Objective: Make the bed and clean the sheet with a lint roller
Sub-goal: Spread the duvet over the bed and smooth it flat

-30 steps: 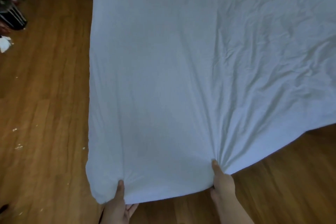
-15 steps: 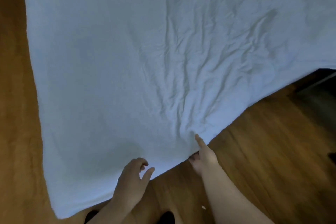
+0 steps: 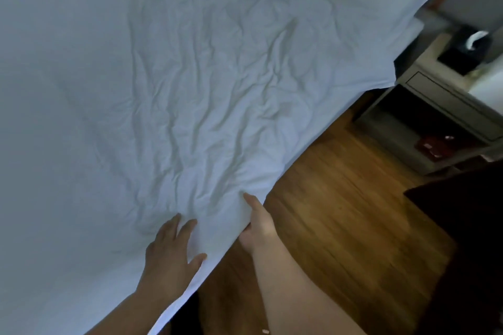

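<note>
- Your right hand [image 3: 257, 228] pinches the sheet [image 3: 168, 84] at its edge, thumb on top
- Your left hand [image 3: 170, 255] lies flat on the sheet, fingers spread
- The wrinkled sheet covers the bed, above the wood floor [image 3: 334, 215]
- A nightstand [image 3: 441, 106] stands beside the bed

Dim room with a wooden plank floor [image 3: 340, 212] filling the 4 to 6 o'clock area. At 3 o'clock stands a grey bedside cabinet [image 3: 446, 106] with an open shelf; a black box [image 3: 462, 54] sits on top. Light is low and bluish.
</note>
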A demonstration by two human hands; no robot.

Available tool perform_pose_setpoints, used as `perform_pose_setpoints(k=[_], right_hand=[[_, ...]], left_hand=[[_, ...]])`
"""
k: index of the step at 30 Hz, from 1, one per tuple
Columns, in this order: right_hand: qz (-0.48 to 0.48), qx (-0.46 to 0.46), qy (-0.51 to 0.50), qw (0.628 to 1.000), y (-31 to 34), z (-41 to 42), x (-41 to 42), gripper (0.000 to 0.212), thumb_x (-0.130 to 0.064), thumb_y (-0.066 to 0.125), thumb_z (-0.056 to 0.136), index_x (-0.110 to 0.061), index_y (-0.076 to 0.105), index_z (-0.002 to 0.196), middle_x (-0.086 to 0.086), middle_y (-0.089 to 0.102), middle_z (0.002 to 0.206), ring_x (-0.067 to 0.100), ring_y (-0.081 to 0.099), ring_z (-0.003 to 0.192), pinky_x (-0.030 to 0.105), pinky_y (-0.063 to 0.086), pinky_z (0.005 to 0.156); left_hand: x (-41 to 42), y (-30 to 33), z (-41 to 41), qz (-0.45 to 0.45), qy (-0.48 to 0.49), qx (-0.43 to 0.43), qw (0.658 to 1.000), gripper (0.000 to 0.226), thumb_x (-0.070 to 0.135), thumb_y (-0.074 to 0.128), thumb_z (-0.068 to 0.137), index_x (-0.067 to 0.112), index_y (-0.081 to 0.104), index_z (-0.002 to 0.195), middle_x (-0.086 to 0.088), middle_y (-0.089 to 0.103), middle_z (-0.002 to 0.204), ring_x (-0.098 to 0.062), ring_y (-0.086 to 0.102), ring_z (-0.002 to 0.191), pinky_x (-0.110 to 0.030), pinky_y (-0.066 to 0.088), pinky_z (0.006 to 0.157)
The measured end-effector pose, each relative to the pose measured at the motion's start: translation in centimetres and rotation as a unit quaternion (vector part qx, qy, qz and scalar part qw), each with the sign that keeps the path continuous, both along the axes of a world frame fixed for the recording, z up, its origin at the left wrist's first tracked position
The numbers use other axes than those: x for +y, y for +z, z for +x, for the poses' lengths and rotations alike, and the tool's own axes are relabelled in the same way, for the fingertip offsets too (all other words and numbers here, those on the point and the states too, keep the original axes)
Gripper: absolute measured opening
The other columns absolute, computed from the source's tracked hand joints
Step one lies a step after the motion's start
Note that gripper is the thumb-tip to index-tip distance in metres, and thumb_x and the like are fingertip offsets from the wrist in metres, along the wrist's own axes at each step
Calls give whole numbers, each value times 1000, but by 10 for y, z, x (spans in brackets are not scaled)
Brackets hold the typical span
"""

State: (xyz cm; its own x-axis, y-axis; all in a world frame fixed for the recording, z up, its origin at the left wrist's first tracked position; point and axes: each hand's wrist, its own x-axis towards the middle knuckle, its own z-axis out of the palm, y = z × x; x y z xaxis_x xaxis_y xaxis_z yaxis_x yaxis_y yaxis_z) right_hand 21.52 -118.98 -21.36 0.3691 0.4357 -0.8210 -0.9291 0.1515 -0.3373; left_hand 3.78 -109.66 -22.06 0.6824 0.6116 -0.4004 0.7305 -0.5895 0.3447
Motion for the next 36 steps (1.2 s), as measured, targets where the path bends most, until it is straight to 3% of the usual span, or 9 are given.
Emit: perform_pose_setpoints(k=[8, 13, 16, 20, 24, 27, 30, 34, 36], right_hand=[[-27, 12, 27, 999, -7, 73, 10, 66, -37, 93, 66, -12, 68, 121, 14, 72, 115, 36, 70, 102, 53, 56, 87], [-118, 1, 67, 991, 9, 100, 21, 65, -27, 92, 64, -10, 66, 121, 13, 74, 110, 35, 72, 99, 54, 53, 94], [-138, 14, 88, 986, 16, 105, 28, 62, -29, 92, 67, -12, 67, 121, 12, 73, 112, 36, 71, 101, 57, 53, 93], [-149, 20, 109, 983, 20, 116, 39, 68, -36, 92, 67, -11, 66, 125, 13, 71, 118, 37, 68, 107, 59, 50, 98], [-113, 22, 160, 980, 13, 139, 40, 75, -50, 85, 72, -14, 61, 132, 13, 66, 129, 37, 63, 117, 56, 43, 106], [-57, 23, 212, 975, 3, 158, 40, 69, -56, 75, 81, -22, 57, 138, 9, 61, 137, 35, 59, 124, 58, 41, 108], [-55, 17, 190, 980, -4, 178, 44, 60, -42, 79, 83, -20, 60, 136, 9, 61, 136, 35, 61, 121, 57, 48, 99], [-23, 42, 206, 977, 7, 203, 46, 49, -39, 73, 89, -17, 64, 132, 12, 61, 135, 35, 60, 122, 56, 49, 99], [-27, 82, 221, 971, 16, 214, 48, 58, -46, 72, 89, -15, 59, 136, 14, 60, 137, 38, 58, 123, 58, 44, 103]], left_hand=[[18, -6, 47, -76, -18, 114, 990, 68, 63, 54, 87, 40, 28, 146, 5, 27, 152, -21, 28, 139, -34, 40, 106], [17, 18, 65, -213, 61, 49, 974, 30, 50, 57, 93, 32, 50, 115, 14, 54, 106, -6, 55, 100, -20, 45, 85], [21, 30, 75, -319, 164, 39, 933, 22, 43, 54, 95, 22, 57, 97, 8, 62, 91, -12, 61, 86, -25, 46, 75], [18, 35, 79, -488, 391, 27, 780, 43, 44, 56, 97, 6, 69, 82, -6, 73, 71, -19, 67, 61, -30, 51, 62], [4, 31, 85, -648, 451, 91, 607, 80, 74, 45, 87, 0, 74, 100, -14, 77, 92, -27, 75, 86, -36, 59, 75], [-14, 23, 94, -717, 491, 112, 481, 117, 92, 44, 62, -4, 60, 126, -24, 69, 117, -36, 67, 109, -46, 53, 96], [-35, 11, 109, -673, 640, -22, 370, 123, 88, 62, 49, 9, 47, 142, -22, 57, 135, -38, 57, 120, -51, 50, 99], [-51, 10, 133, -509, 788, -318, 139, 83, 58, 81, 65, 28, 52, 138, -11, 65, 128, -33, 63, 115, -52, 53, 91], [-46, 16, 152, -462, 787, -397, 97, 76, 53, 78, 71, 27, 53, 138, -9, 68, 126, -33, 65, 114, -53, 56, 87]])
